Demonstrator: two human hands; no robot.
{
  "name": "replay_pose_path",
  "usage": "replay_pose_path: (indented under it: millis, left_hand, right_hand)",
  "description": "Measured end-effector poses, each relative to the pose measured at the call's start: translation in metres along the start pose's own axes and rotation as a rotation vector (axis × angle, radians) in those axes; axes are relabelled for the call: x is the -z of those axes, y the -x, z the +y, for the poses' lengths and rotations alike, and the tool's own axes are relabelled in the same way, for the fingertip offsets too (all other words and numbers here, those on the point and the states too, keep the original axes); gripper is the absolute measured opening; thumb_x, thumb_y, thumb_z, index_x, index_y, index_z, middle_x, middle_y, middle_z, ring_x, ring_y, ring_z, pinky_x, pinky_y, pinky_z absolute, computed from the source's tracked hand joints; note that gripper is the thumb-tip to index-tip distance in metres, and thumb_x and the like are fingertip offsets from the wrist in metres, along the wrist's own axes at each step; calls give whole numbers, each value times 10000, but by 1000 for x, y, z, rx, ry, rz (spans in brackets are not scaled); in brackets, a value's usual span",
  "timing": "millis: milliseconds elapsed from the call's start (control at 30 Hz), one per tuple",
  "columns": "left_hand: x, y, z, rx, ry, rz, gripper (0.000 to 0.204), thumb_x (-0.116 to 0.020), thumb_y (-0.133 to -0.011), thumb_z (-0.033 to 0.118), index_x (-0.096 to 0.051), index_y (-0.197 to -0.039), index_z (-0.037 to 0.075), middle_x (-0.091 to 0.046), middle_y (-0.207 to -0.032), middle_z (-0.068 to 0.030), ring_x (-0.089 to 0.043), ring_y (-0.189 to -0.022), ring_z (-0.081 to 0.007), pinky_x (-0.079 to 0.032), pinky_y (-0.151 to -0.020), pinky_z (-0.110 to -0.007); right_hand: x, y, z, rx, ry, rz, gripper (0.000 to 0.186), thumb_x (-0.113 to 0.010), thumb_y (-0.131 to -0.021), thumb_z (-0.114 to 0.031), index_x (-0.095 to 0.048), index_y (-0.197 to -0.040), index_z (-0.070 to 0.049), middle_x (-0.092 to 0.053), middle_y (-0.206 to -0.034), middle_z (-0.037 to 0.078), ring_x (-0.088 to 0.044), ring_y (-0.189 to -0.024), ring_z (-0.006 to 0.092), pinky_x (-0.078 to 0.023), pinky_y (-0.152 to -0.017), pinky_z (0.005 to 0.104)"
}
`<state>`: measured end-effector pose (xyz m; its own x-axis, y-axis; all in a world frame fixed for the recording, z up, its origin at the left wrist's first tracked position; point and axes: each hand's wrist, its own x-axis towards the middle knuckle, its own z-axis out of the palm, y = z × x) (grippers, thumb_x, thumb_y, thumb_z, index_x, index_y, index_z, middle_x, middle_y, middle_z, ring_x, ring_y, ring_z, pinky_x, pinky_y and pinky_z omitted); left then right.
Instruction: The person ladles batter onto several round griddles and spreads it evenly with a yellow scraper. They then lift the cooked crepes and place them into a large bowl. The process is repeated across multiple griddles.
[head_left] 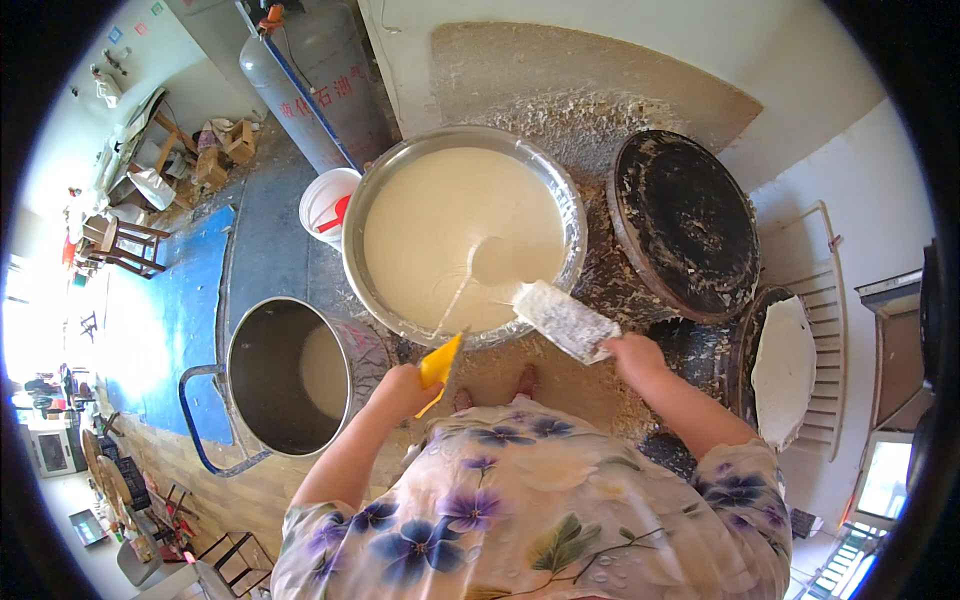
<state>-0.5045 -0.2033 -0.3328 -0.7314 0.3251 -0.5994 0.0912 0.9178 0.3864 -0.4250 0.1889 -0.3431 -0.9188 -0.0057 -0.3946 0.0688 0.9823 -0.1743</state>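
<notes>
A wide metal basin (pixel 352 262) in front of me holds thick cream-coloured batter (pixel 440 220). My left hand (pixel 402 392) is closed around a yellow scraper (pixel 440 364) just outside the basin's near rim. My right hand (pixel 636 358) grips the end of a flat, oblong tool (pixel 566 318) smeared with white batter; its exact kind is hidden by the coating. The tool's far end reaches over the basin's near right rim. Between the hands, a rounded mark and a pale streak break the batter's smooth surface.
A tall metal pot (pixel 236 370) with a blue-grey handle stands at left, pale liquid inside. Behind it are a white bucket (pixel 318 190) with something red and a large gas cylinder (pixel 310 90). A dark, crusted round plate (pixel 690 220) stands right, near a white round sheet (pixel 785 370).
</notes>
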Motion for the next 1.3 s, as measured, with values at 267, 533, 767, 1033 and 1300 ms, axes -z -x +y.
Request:
replay_pose_path:
  millis: [267, 533, 767, 1033, 1300]
  left_hand:
    - [44, 25, -49, -44, -176, -156, 402, -590, -727, 433, -647, -812, 44, -624, -776, -191, -613, -753, -331, -479, -672, -410]
    - [46, 54, -48, 153, -277, -37, 400, -556, -745, 409, -649, -795, 23, -624, -777, -193, -606, -773, -345, -479, -696, -413]
    - [47, 42, -42, 78, -308, -57, 440, -559, -739, 432, -640, -832, 10, -625, -784, -198, -607, -760, -348, -479, -707, -408]
    - [-8, -4, -77, -97, 653, -296, 336, -646, -768, 297, -603, -985, 44, -643, -863, -73, -620, -724, -177, -482, -593, -282]
    - [-25, 12, -72, 17, 1226, -372, 301, -615, -802, 205, -541, -1061, 71, -597, -811, -13, -485, -517, -78, -337, -403, -197]
  right_hand:
    - [-12, 15, 2, -172, -609, 127, 296, -689, -721, -136, -594, -979, -26, -623, -933, 156, -608, -842, 279, -476, -701, 373]
    - [-124, -18, -31, -381, -945, -200, 271, -700, -714, -135, -500, -723, 48, -571, -571, 135, -556, -454, 177, -435, -421, 314]
    - [-119, -14, -36, -345, -1093, -75, 238, -687, -711, -96, -486, -674, 27, -549, -517, 116, -531, -406, 169, -404, -371, 301]
    - [-121, -47, -50, -382, -1349, -150, 199, -692, -707, -81, -553, -617, 29, -543, -511, 92, -512, -401, 165, -413, -389, 307]
    - [-134, -20, -76, -312, -1721, -277, 147, -665, -746, -99, -566, -770, 8, -547, -602, 69, -528, -489, 152, -420, -449, 282]
